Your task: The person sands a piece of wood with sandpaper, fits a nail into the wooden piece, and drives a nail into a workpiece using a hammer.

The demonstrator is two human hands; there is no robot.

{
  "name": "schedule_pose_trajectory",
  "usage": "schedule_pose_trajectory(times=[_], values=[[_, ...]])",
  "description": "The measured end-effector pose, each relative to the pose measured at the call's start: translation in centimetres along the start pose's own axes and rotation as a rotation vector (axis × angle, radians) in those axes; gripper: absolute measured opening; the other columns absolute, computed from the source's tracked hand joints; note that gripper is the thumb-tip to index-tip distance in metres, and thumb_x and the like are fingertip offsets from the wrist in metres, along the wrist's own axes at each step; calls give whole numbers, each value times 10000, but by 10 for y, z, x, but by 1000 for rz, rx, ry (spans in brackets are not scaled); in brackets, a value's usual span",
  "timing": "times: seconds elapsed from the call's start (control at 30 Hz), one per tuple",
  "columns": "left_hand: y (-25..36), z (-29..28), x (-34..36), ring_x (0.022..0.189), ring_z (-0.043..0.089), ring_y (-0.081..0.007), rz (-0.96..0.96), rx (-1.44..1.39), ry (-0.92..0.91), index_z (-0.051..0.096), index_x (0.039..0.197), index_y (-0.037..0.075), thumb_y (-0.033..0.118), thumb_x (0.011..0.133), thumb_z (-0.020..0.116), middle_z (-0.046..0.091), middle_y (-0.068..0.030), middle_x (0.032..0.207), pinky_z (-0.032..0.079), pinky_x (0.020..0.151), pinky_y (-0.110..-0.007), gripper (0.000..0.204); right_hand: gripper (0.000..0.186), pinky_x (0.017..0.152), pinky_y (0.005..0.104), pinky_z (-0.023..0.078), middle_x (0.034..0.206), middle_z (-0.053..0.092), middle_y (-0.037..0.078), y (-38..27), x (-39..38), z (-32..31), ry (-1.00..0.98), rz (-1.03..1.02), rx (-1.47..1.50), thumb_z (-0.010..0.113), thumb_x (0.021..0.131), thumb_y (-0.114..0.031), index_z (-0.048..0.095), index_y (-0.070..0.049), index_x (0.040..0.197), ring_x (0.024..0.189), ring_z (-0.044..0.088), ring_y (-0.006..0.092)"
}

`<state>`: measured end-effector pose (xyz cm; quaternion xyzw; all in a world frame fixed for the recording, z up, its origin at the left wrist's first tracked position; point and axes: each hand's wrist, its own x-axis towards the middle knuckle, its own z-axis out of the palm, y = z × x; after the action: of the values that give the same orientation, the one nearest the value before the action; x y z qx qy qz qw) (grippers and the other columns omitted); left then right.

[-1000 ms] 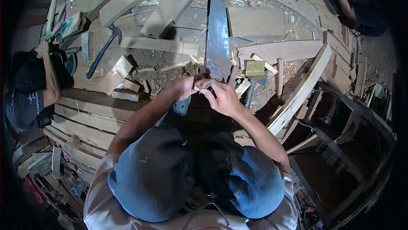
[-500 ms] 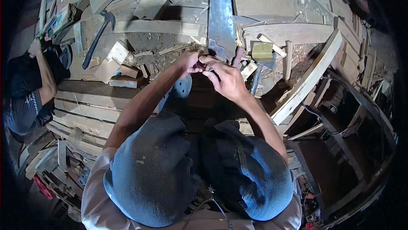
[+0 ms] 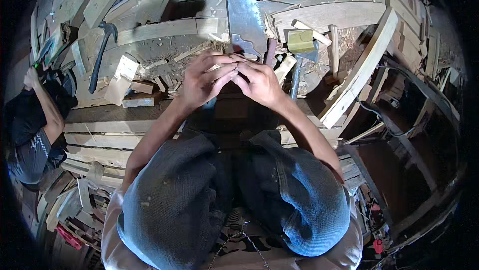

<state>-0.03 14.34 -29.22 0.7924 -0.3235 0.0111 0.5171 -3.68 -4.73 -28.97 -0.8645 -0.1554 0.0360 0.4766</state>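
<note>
My left hand (image 3: 204,78) and my right hand (image 3: 257,80) meet above my raised knees, fingers curled and pinched together round something small, mostly hidden by the fingertips. Just beyond them lies a handsaw (image 3: 247,8), blade pointing away from me, its handle end partly behind my fingers. A strip of dull purplish wood (image 3: 270,50) is beside the handle. To its right a yellow-green piece (image 3: 301,40) sits by a metal-headed tool with a long shaft (image 3: 295,83).
A claw hammer (image 3: 100,58) lies left among offcuts (image 3: 127,68). A pale board (image 3: 359,68) slants at right beside a dark open framework (image 3: 404,135). Slats (image 3: 100,140) lie lower left. A co-worker (image 3: 32,130) at far left grips something near a colourful object.
My left hand's fingers have risen and curled over beside the right's, covering the small brown piece visible earlier. Both hands appear higher in view. The right-hand co-worker's arm is no longer visible.
</note>
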Motion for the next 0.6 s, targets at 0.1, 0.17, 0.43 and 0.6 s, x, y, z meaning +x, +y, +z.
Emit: schedule_pose_trajectory(times=[0.1,0.17,0.43,0.6], values=[[5,4,-6,920,665,-278,1,29,39,705,983,49,41,730,757,687,-83,1013,539,774,-365,259,161,802,382,575,1054,684,173,1,-1,4,26,-10,-27,697,818,-127,645,-14,921,976,676,307],[13,3,-5,955,651,-305,-9,19,8,675,1012,-11,-33,779,691,676,-147,1011,516,820,-392,235,157,805,382,574,1059,683,172,4,-1,5,45,-42,-51,702,815,-129,648,-15,908,979,677,304],[20,0,6,847,638,-122,-554,-541,429,585,1007,-40,29,971,541,677,-96,929,508,782,-260,89,73,748,333,578,1051,699,61,4,-2,6,52,14,80,717,789,-80,690,-48,849,902,695,251],[11,6,-1,885,645,-129,-416,-405,405,547,1058,-44,-16,956,538,667,-117,965,518,797,-269,106,95,795,323,568,1050,697,70,-1,-2,8,62,-27,95,708,795,-62,691,-13,874,953,685,238]])
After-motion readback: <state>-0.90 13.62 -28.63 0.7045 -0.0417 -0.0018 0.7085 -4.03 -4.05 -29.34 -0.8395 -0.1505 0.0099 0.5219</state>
